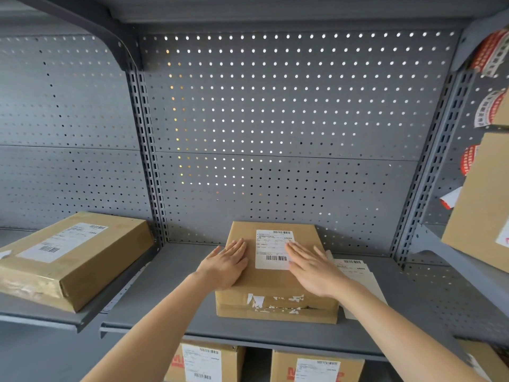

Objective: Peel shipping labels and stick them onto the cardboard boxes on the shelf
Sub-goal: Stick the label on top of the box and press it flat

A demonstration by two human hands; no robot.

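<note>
A cardboard box (275,274) sits mid-shelf on a grey metal shelf (170,307) with pegboard back (275,106). Both hands lie flat with straight fingers on its top — left hand (227,261) near the left edge, right hand (311,267) over the shipping label (272,249).

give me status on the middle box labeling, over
Left hand flat on box. Right hand pressing label edge. Spare label sheets beside box, nothing blocking.

Grey metal shelving (170,271); light glints through its perforated back panel (289,106).
</note>
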